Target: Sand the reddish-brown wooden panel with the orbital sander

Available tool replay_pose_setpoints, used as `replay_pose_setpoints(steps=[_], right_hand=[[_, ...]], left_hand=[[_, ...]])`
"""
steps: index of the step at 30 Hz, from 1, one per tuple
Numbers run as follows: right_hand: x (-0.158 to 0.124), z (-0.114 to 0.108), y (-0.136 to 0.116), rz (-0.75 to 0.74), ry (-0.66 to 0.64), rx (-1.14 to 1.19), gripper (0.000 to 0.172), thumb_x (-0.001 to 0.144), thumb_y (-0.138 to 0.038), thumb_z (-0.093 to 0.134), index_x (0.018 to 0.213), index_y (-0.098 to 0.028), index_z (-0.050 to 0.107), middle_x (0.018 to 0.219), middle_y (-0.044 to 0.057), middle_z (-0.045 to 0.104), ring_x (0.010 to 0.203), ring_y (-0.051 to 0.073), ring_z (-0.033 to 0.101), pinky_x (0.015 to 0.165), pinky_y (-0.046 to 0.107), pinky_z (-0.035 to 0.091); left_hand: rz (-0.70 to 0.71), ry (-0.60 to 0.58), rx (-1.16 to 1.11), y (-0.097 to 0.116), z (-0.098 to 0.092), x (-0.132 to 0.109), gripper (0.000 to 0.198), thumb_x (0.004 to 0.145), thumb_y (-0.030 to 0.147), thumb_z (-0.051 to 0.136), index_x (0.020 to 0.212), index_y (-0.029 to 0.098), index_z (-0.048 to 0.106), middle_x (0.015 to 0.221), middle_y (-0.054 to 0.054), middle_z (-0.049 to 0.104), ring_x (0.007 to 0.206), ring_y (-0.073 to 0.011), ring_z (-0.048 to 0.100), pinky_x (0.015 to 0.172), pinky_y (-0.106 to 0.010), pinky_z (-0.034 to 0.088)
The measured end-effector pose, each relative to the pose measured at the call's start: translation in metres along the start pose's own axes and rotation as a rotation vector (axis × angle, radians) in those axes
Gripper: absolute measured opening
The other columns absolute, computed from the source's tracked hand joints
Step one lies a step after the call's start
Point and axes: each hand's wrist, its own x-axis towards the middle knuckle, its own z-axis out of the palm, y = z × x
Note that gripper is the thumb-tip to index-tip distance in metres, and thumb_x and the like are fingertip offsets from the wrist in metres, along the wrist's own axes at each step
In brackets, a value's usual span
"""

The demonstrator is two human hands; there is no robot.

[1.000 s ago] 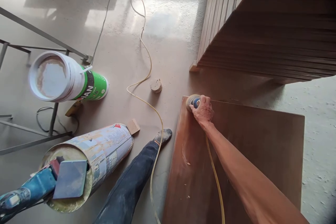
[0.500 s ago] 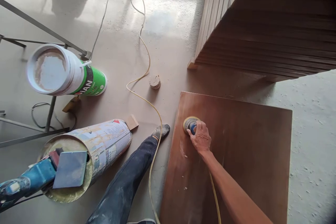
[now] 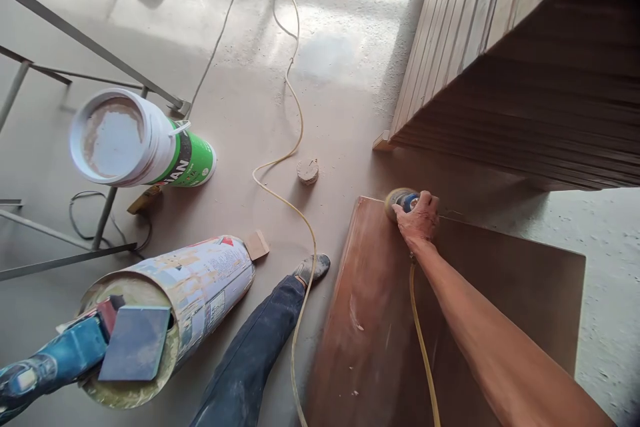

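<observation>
My right hand [image 3: 420,219] is wrapped round a round air sander [image 3: 400,203] with a blue body. The sander's pad rests at the far edge of a brown wooden panel [image 3: 370,293], near its far left corner. From the back of the tool a yellow hose [image 3: 424,353] trails down across the panel. A few pale flakes and a light scuff mark lie on the panel's left part. My left hand is out of view.
To the left stand a green-and-white bucket [image 3: 193,163] and a paint-stained drum [image 3: 210,280] carrying a blue power tool [image 3: 75,347]. A stack of wooden boards [image 3: 480,80] rises at the upper right. A thin hose [image 3: 280,197] snakes over the floor past my shoe [image 3: 320,267].
My right hand has pushed the sander away from me and to the right, up to the panel's far edge. The camera view has shifted slightly.
</observation>
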Motion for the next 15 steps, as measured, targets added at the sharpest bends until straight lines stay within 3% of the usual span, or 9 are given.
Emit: replay_pose_setpoints(steps=[2,6,9,13,15], right_hand=[[-0.008,0.003,-0.011,-0.027,-0.02,0.0,0.059,0.081,-0.041,0.078,0.127,-0.02,0.047,0.128,0.015,0.056,0.096,0.028,0.059,0.076,0.039,0.046],[-0.032,0.02,-0.062,-0.22,-0.136,-0.025,0.054,0.084,-0.04,0.076,0.128,-0.021,0.05,0.127,0.012,0.056,0.1,0.026,0.057,0.07,0.035,0.042],[-0.03,0.021,-0.085,-0.272,-0.157,-0.029,0.052,0.088,-0.038,0.073,0.131,-0.022,0.049,0.129,0.012,0.055,0.1,0.024,0.054,0.068,0.034,0.035],[-0.011,0.009,-0.056,-0.154,-0.111,-0.031,0.055,0.091,-0.045,0.069,0.133,-0.018,0.046,0.13,0.015,0.053,0.092,0.022,0.051,0.069,0.035,0.032],[-0.022,0.003,-0.029,-0.11,-0.086,-0.045,0.057,0.091,-0.046,0.069,0.133,-0.017,0.044,0.131,0.016,0.053,0.093,0.022,0.052,0.071,0.036,0.034]], left_hand=[[-0.031,-0.003,-0.012,0.0,0.001,0.003,0.029,0.099,0.039,0.064,0.117,0.017,0.072,0.118,-0.012,0.075,0.113,-0.0219,0.071,0.103,-0.044,0.057],[-0.088,-0.022,-0.022,-0.003,0.01,0.008,0.024,0.099,0.036,0.064,0.113,0.017,0.072,0.119,-0.011,0.075,0.112,-0.0215,0.072,0.099,-0.043,0.059],[-0.123,-0.044,-0.033,-0.008,0.02,0.015,0.021,0.099,0.032,0.066,0.111,0.016,0.072,0.119,-0.011,0.074,0.112,-0.0227,0.071,0.099,-0.044,0.059],[-0.174,-0.068,-0.073,-0.011,0.036,0.026,0.017,0.094,0.022,0.072,0.11,0.015,0.072,0.125,-0.012,0.072,0.119,-0.024,0.068,0.104,-0.046,0.057],[-0.211,-0.071,-0.094,-0.01,0.041,0.029,0.019,0.093,0.018,0.072,0.112,0.014,0.071,0.127,-0.012,0.071,0.121,-0.0249,0.067,0.105,-0.046,0.057]])
